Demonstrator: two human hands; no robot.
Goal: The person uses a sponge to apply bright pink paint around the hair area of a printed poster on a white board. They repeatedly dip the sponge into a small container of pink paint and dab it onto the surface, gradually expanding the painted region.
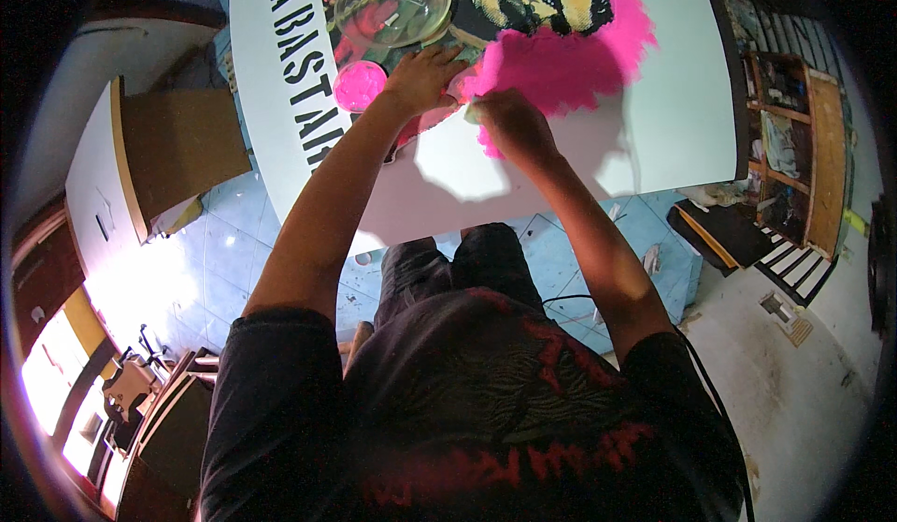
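Left hand (pixel 422 75) rests flat, fingers apart, on large white painted board (pixel 654 101) atop counter; right hand (pixel 509 125) pinches something small, unclear, at pink patch. Risk: smearing wet paint, knocking round pink paint tub (pixel 360 85).

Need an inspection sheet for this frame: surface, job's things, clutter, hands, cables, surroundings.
Surface: white board bearing black lettering and a painted picture.
Job's things: pink painted patch; pink paint tub; clear glass bowl resting on the artwork.
Clutter: nothing seen on the board's bare part.
Hands: left hand flat on the artwork; right hand pressed at the pink patch's edge, grip unclear.
Cables: black cable along the floor.
Surroundings: blue tiled floor; wooden shelf.
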